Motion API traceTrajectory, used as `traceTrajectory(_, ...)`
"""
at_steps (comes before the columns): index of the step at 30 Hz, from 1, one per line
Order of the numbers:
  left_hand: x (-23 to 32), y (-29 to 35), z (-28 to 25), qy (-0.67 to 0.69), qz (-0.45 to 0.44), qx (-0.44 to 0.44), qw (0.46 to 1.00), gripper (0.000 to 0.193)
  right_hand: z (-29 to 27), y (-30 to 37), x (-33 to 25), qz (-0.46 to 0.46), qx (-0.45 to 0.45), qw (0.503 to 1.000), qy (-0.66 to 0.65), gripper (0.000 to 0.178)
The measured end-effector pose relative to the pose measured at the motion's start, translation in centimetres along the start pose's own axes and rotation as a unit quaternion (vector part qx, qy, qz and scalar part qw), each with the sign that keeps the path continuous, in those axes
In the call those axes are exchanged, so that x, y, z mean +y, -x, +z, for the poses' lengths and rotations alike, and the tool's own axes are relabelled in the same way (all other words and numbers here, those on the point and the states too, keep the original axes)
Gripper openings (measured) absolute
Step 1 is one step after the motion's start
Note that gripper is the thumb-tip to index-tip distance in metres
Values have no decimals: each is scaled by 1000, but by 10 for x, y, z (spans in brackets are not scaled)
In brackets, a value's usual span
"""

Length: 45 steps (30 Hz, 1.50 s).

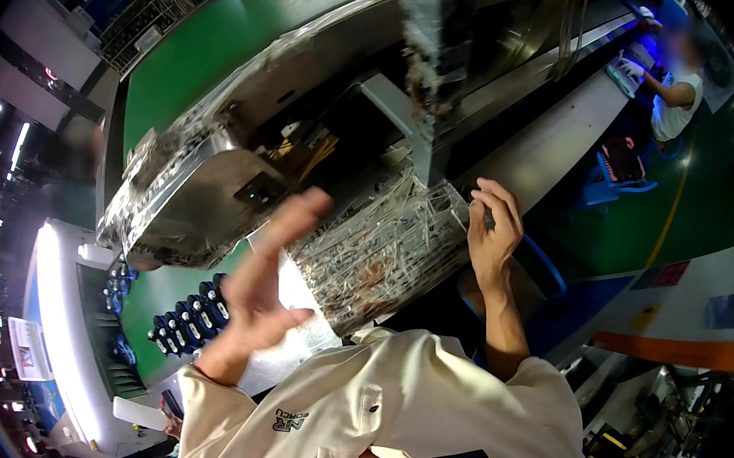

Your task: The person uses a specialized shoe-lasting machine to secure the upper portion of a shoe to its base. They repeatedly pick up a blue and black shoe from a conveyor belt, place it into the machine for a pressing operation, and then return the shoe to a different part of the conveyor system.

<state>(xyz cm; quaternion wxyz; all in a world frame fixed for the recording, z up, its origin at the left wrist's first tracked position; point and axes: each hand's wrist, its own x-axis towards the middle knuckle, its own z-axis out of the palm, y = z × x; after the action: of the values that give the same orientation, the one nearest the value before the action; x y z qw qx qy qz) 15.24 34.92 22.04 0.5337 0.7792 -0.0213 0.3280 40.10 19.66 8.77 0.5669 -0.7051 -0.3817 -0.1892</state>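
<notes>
My left hand (267, 277) is raised in front of my chest, somewhat blurred, fingers stretched out and thumb apart, with nothing in it. Beyond it stands a metal machine housing (199, 186) covered in stringy, shiny residue. My right hand (495, 228) is lifted by the right end of a residue-coated wire grid (383, 248). Its fingers are loosely bent and apart, and I see nothing between them; whether it touches the grid's edge I cannot tell. A grey metal bracket (400, 117) rises behind the grid.
A long pale conveyor (539, 144) runs to the upper right, where another person (676, 95) sits handling a shoe (622, 77). A blue chair (619, 178) stands nearby. Several dark blue shoes (190, 318) are lined up at lower left, near a bright light panel (65, 332).
</notes>
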Motion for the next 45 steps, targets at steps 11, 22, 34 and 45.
traceTrajectory(11,-130,-267,-257,-528,-247,105,806,95,21,14,15,-12,-61,985,-159,20)
traceTrajectory(22,-241,-419,-289,-584,-436,178,661,123,7,14,39,31,-136,979,-149,21)
traceTrajectory(34,-30,-229,-174,-710,-170,34,683,91,17,13,30,-24,-93,985,-143,9)
traceTrajectory(45,58,24,25,-428,-167,35,887,95,3,12,4,119,-207,893,-381,95)
